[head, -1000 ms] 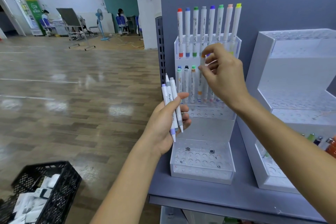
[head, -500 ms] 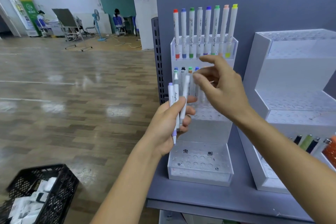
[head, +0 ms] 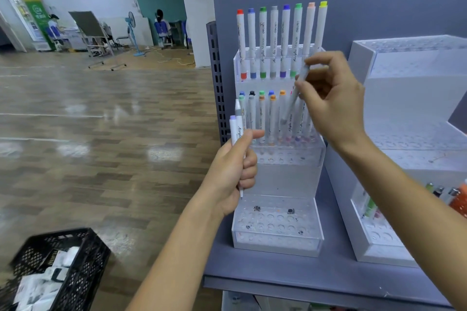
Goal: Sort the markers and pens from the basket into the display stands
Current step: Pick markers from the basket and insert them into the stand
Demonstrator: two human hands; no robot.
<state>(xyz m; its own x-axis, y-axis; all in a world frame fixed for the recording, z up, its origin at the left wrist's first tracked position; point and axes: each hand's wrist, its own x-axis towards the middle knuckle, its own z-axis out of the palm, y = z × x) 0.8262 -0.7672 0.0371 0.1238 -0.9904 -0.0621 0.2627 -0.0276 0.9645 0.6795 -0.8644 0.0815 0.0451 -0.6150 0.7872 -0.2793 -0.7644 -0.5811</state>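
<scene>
On a grey shelf (head: 278, 272), over the middle row of the clear display stand (head: 278, 237), the right hand (head: 333, 101) pinches a tilted white marker (head: 294, 100) while the left hand (head: 232, 171) grips two spare markers (head: 235, 126) beside it; slotting seems the step in hand, and the next move probably calls for righting it above a free hole.

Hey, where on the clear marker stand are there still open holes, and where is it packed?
The bottom tier is nearly all open holes, between its front wall and the step behind. The middle tier is free along its front rows, ahead of the standing markers crowding the back. The top row is packed side by side.
</scene>
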